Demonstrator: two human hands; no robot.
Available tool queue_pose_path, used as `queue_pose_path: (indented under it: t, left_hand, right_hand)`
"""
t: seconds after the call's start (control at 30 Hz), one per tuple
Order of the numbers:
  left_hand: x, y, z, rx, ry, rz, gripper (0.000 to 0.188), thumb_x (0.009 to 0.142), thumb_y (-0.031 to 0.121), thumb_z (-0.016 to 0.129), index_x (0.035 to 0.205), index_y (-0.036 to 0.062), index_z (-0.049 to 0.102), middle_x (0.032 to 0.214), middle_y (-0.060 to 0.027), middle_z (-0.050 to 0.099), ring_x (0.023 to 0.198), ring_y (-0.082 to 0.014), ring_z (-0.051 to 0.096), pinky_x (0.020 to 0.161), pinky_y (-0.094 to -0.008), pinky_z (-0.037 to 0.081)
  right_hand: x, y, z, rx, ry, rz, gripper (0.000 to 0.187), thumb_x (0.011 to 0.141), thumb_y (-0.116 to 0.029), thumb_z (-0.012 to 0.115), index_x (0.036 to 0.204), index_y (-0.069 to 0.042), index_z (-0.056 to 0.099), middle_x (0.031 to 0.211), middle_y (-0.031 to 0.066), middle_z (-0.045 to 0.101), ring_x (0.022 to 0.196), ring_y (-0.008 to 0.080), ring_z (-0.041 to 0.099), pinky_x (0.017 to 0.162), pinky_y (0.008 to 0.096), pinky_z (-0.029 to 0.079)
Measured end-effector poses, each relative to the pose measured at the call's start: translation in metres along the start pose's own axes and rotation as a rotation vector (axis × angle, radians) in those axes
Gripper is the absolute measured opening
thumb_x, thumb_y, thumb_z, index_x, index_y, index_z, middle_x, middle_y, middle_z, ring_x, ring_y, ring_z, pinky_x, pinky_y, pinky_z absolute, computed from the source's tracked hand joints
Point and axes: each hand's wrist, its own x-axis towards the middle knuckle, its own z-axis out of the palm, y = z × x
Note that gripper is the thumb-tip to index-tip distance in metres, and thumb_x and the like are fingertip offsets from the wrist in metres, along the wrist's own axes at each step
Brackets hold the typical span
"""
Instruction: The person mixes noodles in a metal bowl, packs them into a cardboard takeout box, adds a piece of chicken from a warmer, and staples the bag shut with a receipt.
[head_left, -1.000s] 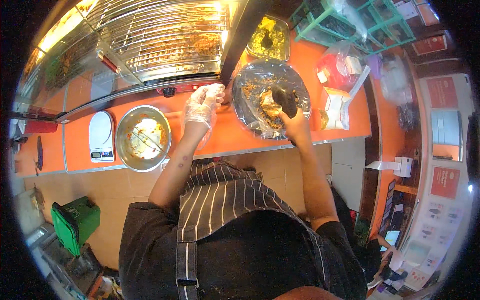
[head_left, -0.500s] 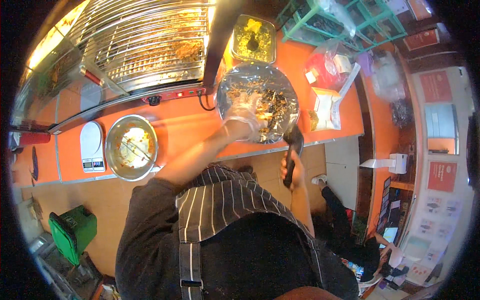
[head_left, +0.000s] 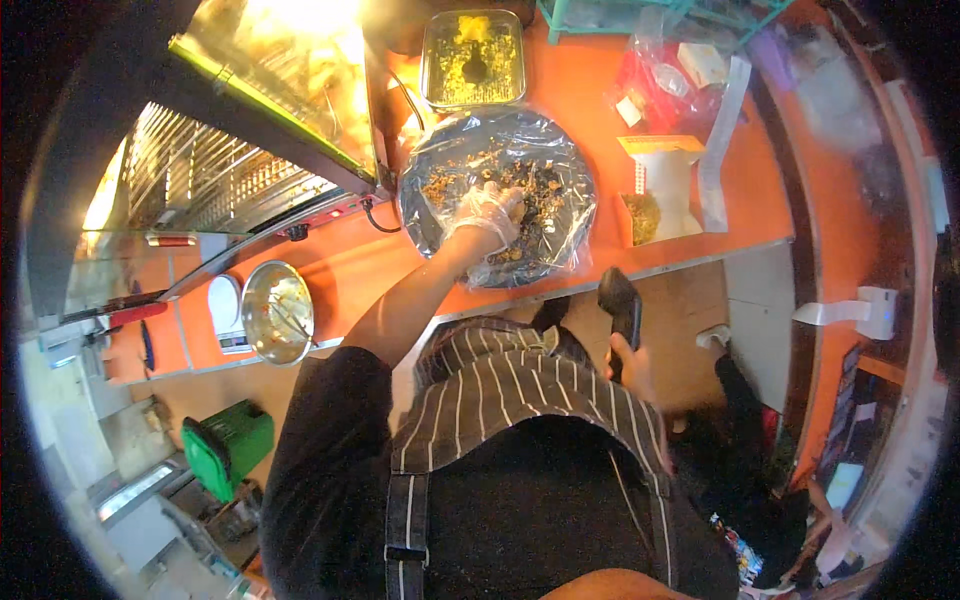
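Note:
My left hand (head_left: 487, 217), in a clear plastic glove, reaches into dark brown chopped food (head_left: 545, 195) on a round tray. Its fingers are curled in against the food; what lies under them is hidden. Clear plastic film covers the dark tray (head_left: 422, 215), and the food is spread loosely over its middle. In my right hand (head_left: 630, 365), which is bare, a black utensil (head_left: 622, 300) with a broad head and a thick handle is held upright. It is off the counter's front edge, apart from the tray.
Behind the tray stands a clear tub of yellow-green food (head_left: 475, 70). A glass warming cabinet (head_left: 280, 100), steel bowl (head_left: 278, 335) and kitchen scale (head_left: 227, 310) are at left. An open white bag (head_left: 665, 195) stands at right. Below are a green bin (head_left: 228, 445) and another person's leg (head_left: 735, 385).
My right hand has drawn the black utensil back from the tray's edge. My left hand remains in the food, its fingers more curled. The whole view has shifted and turned.

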Motion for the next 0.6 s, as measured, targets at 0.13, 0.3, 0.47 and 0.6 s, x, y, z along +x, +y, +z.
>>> queue_pose_path:
  t: [0.13,0.3,0.47,0.6]
  left_hand:
    - [0.024,-0.018,0.026,-0.132,-0.185,0.025,0.035,0.08,0.02,0.069,0.114,0.0153,0.066,0.105,-0.016,0.068,0.099,-0.0354,0.065,0.085,-0.0445,0.053]
    - [-0.008,-0.029,0.03,-0.8,0.109,-0.149,0.044,0.084,0.0,0.065,0.127,0.0094,0.058,0.108,-0.0067,0.068,0.099,-0.0192,0.064,0.088,-0.0324,0.052]
    - [-0.02,-0.011,-0.004,-1.196,0.423,-0.13,0.046,0.083,-0.004,0.07,0.126,0.0078,0.058,0.117,-0.0066,0.062,0.104,-0.0194,0.062,0.091,-0.0298,0.051]
    - [0.0,0.072,-0.065,-0.721,0.348,0.078,0.046,0.08,0.003,0.076,0.123,0.0084,0.061,0.12,-0.0092,0.063,0.11,-0.0213,0.062,0.094,-0.0339,0.051]
  right_hand:
    - [0.046,-0.053,-0.017,-0.035,-0.139,-0.131,0.032,0.093,-0.036,0.071,0.092,-0.006,0.061,0.065,0.0034,0.06,0.045,0.0114,0.055,0.039,0.0274,0.043]
    - [0.117,-0.119,-0.009,-0.655,-0.149,-0.54,0.044,0.089,-0.037,0.073,0.113,-0.004,0.056,0.072,0.0123,0.064,0.048,0.0219,0.062,0.046,0.0362,0.05]
    - [0.138,-0.169,0.044,-1.055,-0.195,-0.682,0.057,0.084,-0.041,0.073,0.122,-0.004,0.052,0.089,0.0215,0.069,0.083,0.0381,0.069,0.073,0.0519,0.053]
    - [0.162,-0.146,0.084,-1.18,-0.108,-1.041,0.051,0.084,-0.037,0.071,0.118,-0.001,0.057,0.099,0.0228,0.067,0.094,0.0355,0.065,0.082,0.0535,0.049]
